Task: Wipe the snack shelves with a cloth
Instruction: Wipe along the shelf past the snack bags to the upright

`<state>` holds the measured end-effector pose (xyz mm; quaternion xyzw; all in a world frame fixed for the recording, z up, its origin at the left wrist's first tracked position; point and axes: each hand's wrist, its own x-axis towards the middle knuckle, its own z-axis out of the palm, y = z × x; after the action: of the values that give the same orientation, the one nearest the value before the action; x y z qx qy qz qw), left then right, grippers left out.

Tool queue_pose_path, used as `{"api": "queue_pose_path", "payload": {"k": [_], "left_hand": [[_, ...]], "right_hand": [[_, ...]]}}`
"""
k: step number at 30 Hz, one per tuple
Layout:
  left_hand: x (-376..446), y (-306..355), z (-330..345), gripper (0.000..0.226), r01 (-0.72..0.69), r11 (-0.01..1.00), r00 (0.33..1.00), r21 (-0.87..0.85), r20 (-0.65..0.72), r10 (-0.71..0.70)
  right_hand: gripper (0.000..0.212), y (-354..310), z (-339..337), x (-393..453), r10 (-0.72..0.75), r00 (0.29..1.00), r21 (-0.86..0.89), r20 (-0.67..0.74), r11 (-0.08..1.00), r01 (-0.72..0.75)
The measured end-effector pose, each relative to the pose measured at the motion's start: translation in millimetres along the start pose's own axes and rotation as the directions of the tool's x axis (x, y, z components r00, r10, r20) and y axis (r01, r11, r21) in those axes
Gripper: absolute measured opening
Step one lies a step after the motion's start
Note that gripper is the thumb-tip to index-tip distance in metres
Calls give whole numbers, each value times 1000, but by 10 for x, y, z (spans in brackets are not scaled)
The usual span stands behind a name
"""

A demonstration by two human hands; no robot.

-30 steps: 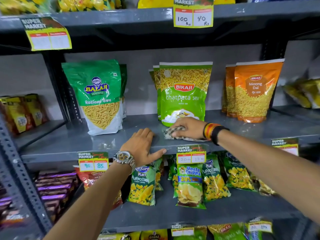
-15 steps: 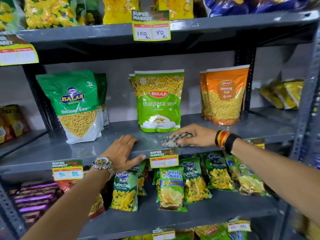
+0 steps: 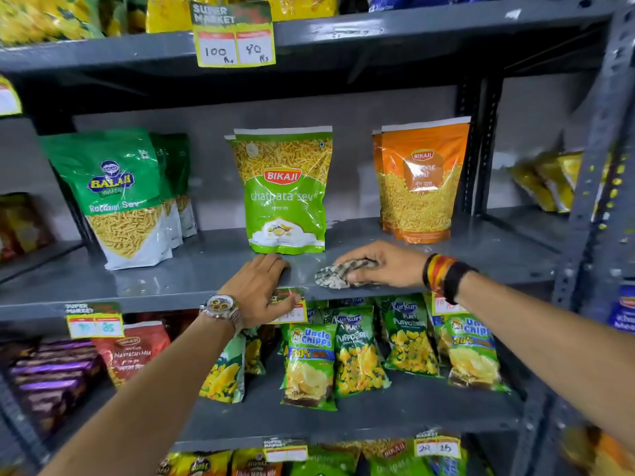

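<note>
While the left hand [image 3: 263, 286] lies flat and open on the grey shelf [image 3: 165, 280] edge, holding nothing, the right hand [image 3: 381, 266] grip is closed on a crumpled cloth [image 3: 335, 273], pressed to the shelf before the green sev bag [image 3: 285, 190].

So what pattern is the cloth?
The cloth under the right hand is checked, dark on white; head view.

Bright, even light; glare on packets, blurred and warped frame edges.
</note>
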<state>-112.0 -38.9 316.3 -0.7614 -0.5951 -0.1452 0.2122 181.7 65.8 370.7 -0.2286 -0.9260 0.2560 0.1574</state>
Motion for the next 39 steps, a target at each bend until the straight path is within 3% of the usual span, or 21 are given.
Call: {"api": "queue_pose_path", "payload": {"k": [5, 10, 14, 18, 22, 27, 32, 34, 39], "left_hand": [[42, 67, -40, 69, 40, 999, 999, 26, 30, -40], [35, 88, -9, 69, 57, 998, 998, 12, 10, -57], [30, 72, 11, 69, 44, 999, 999, 24, -6, -44], [45, 52, 11, 70, 36, 999, 999, 29, -7, -36], [107, 10, 5, 73, 3, 999, 1000, 38, 10, -3], [153, -25, 66, 73, -23, 999, 1000, 33, -14, 23], [149, -28, 67, 76, -24, 1000, 999, 19, -28, 25], [148, -12, 59, 78, -25, 999, 999, 25, -24, 26], [126, -5, 42, 80, -17, 999, 1000, 29, -20, 17]], "right_hand": [[34, 97, -181, 138, -5, 990, 26, -142, 1000, 8], [33, 228, -46, 694, 78, 978, -130, -191, 986, -104], [28, 283, -13, 938, 109, 958, -91, -263, 986, -137], [29, 383, -20, 1007, 123, 960, -97, -250, 984, -151], [32, 427, -98, 963, 117, 945, 0, -305, 992, -122], [34, 314, -59, 1115, 99, 961, 50, -256, 995, -90], [36, 251, 38, 1115, 88, 983, -198, -158, 973, -119], [38, 187, -27, 1100, 89, 989, -200, -114, 973, -111], [36, 81, 44, 1169, 97, 977, -121, -187, 985, -121]]}}
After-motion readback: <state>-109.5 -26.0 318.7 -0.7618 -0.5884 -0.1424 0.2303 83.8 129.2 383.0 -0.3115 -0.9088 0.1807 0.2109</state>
